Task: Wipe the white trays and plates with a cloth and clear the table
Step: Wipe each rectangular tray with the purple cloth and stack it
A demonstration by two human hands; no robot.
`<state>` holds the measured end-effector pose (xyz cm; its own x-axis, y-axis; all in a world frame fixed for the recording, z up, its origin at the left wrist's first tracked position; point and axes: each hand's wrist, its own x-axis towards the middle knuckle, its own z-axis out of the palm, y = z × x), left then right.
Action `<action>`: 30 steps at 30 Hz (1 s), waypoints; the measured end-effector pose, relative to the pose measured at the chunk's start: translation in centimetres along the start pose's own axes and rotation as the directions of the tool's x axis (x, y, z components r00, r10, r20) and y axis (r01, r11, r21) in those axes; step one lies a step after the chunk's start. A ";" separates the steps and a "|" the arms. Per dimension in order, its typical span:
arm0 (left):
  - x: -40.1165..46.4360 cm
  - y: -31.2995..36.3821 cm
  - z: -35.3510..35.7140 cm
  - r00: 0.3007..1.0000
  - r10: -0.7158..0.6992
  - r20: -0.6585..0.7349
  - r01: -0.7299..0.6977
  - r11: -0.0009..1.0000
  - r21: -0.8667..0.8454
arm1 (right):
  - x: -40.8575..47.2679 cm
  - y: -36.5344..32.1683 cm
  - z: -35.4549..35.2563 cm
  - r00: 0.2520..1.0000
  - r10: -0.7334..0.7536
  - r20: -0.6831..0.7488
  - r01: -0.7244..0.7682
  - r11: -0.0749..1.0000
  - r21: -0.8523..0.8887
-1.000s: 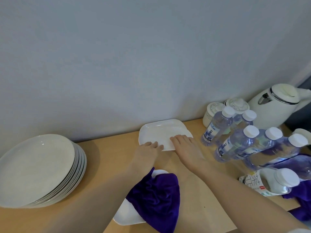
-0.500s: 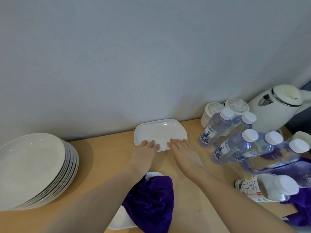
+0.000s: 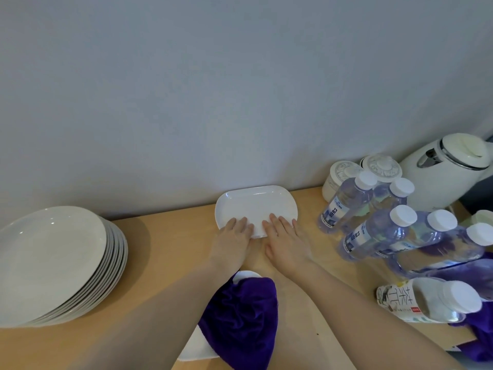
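Note:
A small white oblong tray lies on the wooden table against the wall. My left hand and my right hand both rest flat on its near edge, fingers straight. Closer to me a purple cloth lies crumpled over another white tray, most of which is hidden by the cloth and my left forearm. A stack of several round white plates sits at the left.
Several clear water bottles with white caps crowd the right side, one labelled bottle lying down. Two white lidded jars and a white kettle stand at the back right. More purple cloth lies at the right edge.
The tray has slid away from me up to the wall and turned square to it. Both hands moved forward with it, their fingers now further onto its surface.

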<state>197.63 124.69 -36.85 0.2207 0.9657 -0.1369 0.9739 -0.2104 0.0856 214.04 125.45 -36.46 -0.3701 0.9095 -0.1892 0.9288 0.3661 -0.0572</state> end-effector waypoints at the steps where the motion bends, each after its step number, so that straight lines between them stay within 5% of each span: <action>1: 0.0 0.0 -0.1 1.000 0.004 0.008 -0.004 1.000 -0.002 | 0.0 0.0 -0.2 1.000 0.001 0.006 -0.001 1.000 0.000; 11: -4.0 -2.7 -2.6 0.991 -0.061 -0.115 0.031 0.971 -0.238 | -4.0 -4.4 -2.9 0.998 0.012 -0.069 0.009 0.954 0.298; 15: -9.4 -5.8 -2.1 0.918 -0.392 -0.057 0.275 0.735 -0.620 | -8.3 -7.9 -2.2 0.992 -0.001 -0.126 0.049 0.924 0.378; 19: -14.9 -7.5 -0.2 0.876 -0.476 0.078 0.389 0.601 -0.698 | -10.8 -11.3 -0.8 0.999 -0.020 -0.026 0.029 0.914 0.404; 26: -20.2 -7.3 0.3 0.918 -0.350 0.185 0.331 0.422 -0.844 | -11.4 -12.4 0.4 0.998 0.053 0.013 -0.055 0.967 0.247; 30: -21.8 -8.1 0.2 0.950 -0.155 0.272 0.307 0.284 -0.908 | -10.6 -13.8 0.5 0.990 0.139 -0.009 -0.133 0.965 0.225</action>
<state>184.92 105.34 -34.79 0.0736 0.9082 -0.4121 0.2953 0.3748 0.8788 205.13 110.64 -34.12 -0.2376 0.9534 -0.1860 0.9496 0.1877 -0.2510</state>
